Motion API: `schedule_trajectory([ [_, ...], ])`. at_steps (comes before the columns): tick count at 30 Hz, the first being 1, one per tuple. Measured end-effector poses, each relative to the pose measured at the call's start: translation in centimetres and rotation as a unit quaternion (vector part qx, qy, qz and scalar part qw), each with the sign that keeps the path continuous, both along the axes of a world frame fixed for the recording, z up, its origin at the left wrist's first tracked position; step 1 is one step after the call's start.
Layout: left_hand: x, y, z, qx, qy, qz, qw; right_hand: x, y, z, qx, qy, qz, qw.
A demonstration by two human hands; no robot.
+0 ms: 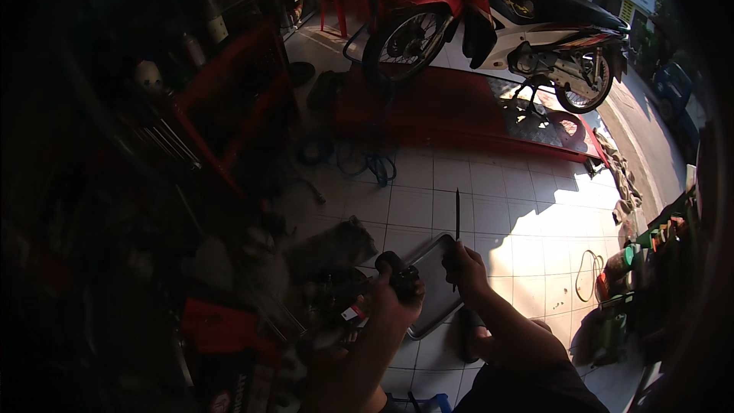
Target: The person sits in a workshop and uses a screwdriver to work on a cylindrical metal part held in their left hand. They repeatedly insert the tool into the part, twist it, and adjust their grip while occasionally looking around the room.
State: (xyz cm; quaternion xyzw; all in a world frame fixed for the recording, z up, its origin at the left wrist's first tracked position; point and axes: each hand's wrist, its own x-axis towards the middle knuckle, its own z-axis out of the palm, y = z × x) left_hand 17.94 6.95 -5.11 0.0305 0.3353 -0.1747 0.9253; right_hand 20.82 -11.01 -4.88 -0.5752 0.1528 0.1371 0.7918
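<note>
My left hand is closed around a dark, lumpy mechanical part, whose details are lost in shadow. To its right, my right hand grips a long, thin, dark rod-like tool that points up and away from me. Whether it is a screwdriver or a file I cannot tell. Under and between both hands lies a shallow grey metal tray on the floor. The tool and the part are apart.
A red motorbike stands on a low red lift platform ahead. Blue hose coils on the white tiles. A red tool cart stands left, and a grey cylindrical object lies nearer. Green-topped clutter lines the right.
</note>
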Motion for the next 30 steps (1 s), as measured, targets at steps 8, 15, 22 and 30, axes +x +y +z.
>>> schedule_trajectory([
  [8,-0.4,-3.3,-2.3,-0.017,-0.02,-0.096,0.995,-3.6,0.6,3.9,0.031,-0.064,-0.093,0.993],
  [15,-0.7,-2.6,-4.5,0.08,-0.015,-0.052,0.995,-2.1,2.1,3.9,0.037,-0.124,-0.123,0.984],
  [22,-1.8,-1.6,-3.0,0.141,0.008,-0.002,0.99,-0.9,1.9,1.8,0.14,-0.01,-0.102,0.985],
  [30,-4.4,0.7,-4.3,0.17,0.029,-0.021,0.985,-4.2,0.9,4.5,0.129,-0.025,-0.068,0.989],
])
